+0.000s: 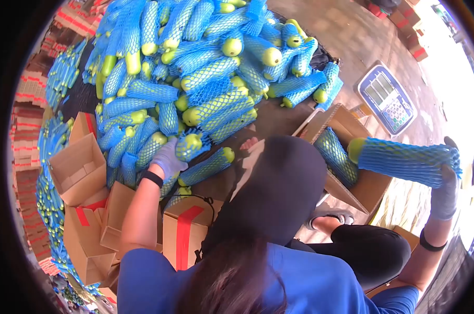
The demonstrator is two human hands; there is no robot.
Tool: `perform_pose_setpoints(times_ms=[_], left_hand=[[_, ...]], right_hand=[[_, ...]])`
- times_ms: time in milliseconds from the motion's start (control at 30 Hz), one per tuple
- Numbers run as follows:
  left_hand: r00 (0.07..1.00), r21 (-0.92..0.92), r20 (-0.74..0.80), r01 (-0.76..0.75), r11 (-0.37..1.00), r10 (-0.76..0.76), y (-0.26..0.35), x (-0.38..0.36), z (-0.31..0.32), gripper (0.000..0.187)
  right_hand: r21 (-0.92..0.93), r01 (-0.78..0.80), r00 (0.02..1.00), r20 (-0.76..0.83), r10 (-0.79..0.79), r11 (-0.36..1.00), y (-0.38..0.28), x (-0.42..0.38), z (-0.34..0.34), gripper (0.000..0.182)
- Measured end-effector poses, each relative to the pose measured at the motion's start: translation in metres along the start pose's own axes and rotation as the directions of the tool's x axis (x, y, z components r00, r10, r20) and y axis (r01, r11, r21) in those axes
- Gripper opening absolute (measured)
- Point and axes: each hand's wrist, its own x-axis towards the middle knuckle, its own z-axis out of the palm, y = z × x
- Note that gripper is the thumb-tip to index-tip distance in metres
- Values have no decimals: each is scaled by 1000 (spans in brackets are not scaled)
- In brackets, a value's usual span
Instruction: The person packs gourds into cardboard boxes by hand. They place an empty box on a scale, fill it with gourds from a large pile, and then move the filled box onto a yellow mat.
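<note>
Dark hair (221,285) and blue shirt (320,277) closest. Right hand (446,191) grips netted gourd (399,160) by one end, other end over open box (374,192). Left hand (169,158) touches second gourd (191,146) at pile (195,68) edge; grip unclear.

Bright daylight floods in from my right, washing the floor (442,78) almost white there! Black rings my round view, and the stacked boxes (27,131) at left bend and soften.

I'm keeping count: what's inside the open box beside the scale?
A blue-netted vegetable lies in the box; whatever is beneath it or behind the held vegetable is hidden.
</note>
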Motion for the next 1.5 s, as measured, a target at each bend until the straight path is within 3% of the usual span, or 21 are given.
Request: perform_pose_setpoints(times_ms=[67, 167, 200, 267, 333, 400, 467, 533, 600, 667, 700, 800, 833, 900, 1000, 1100, 1133, 1233, 1333, 1467, 1500], left_hand=[[991, 84, 137, -14, 996, 2, -1, 6, 26, 73], [971, 66, 233, -64, 996, 47, 0, 37, 62, 71], [965, 103, 253, -102, 989, 73, 1, 49, 72, 71], [961, 231, 269, -132, 964, 67, 5, 76, 89, 73], [969, 276, 244, -115, 954, 47, 1, 95, 102, 76], [963, 253, 265, -113, 961, 43, -5, 110, 114, 78], [959, 220, 282, -67, 973, 2, -11, 116, 122, 81], [973, 222, 217, -123, 967, 74, -23, 124, 130, 83], [965, 237, 259, -100, 966, 36, -11, 109, 87, 83], [876, 162, 482, -104, 981, 13, -9, 108, 51, 84], [911, 108, 409, -103, 989, 50, -17, 102, 35, 81], [953, 40, 255, -182, 983, 166, -40, 107, -7, 50], [982, 114, 181, -76, 991, 55, -48, 114, -15, 50], [959, -308, -71, 239, 921, -273, -60, 105, -29, 51], [837, -541, -275, 272, 796, -473, -92, 123, -3, 72], [825, -301, -416, 272, 914, -382, -92, 145, 21, 98], [815, -423, -289, 362, 831, -502, -83, 155, 23, 105], [727, -411, -176, 558, 720, -664, -52, 160, -1, 94], [764, -324, -120, 574, 752, -634, -53, 165, -13, 95], [838, -528, -65, 432, 732, -541, -98, 184, -2, 78], [850, -559, 2, 437, 704, -526, -101, 181, -7, 86]], right_hand=[[332, -81, 986, -110, 124, 940, 4, 4, 3, 75], [566, -66, 979, -124, 164, 822, 15, 3, -1, 72], [562, -70, 981, -110, 158, 824, 13, 0, 3, 72], [517, -41, 873, -397, 282, 855, 9, 0, 15, 56], [481, -32, 841, -461, 283, 876, 6, -4, 26, 45], [449, -7, 846, -474, 245, 893, 17, -12, 22, 49], [653, 25, 882, -371, 291, 757, 23, -18, 25, 54], [680, 43, 900, -344, 266, 732, 30, -22, 29, 57], [732, 12, 927, -264, 267, 681, 55, -34, -2, 55], [737, -21, 917, -254, 306, 676, 53, -32, 0, 55], [703, 51, 854, -399, 333, 709, 55, -32, 6, 53], [528, 22, 847, -461, 265, 849, 106, -42, -71, 51], [568, 28, 849, -448, 280, 822, 89, -38, -45, 49], [593, 39, 849, -444, 286, 804, 78, -33, -27, 49], [603, 50, 878, -407, 252, 796, 75, -34, -26, 48], [676, 74, 875, -396, 277, 733, 80, -36, -20, 48], [730, 52, 894, -338, 294, 682, 84, -37, -24, 47], [809, -6, 904, -247, 349, 588, 74, -34, -11, 47], [734, 43, 861, -371, 347, 678, 71, -32, 4, 42], [726, 81, 817, -441, 372, 683, 67, -35, 13, 42], [732, 96, 810, -451, 374, 675, 66, -35, 15, 42]])
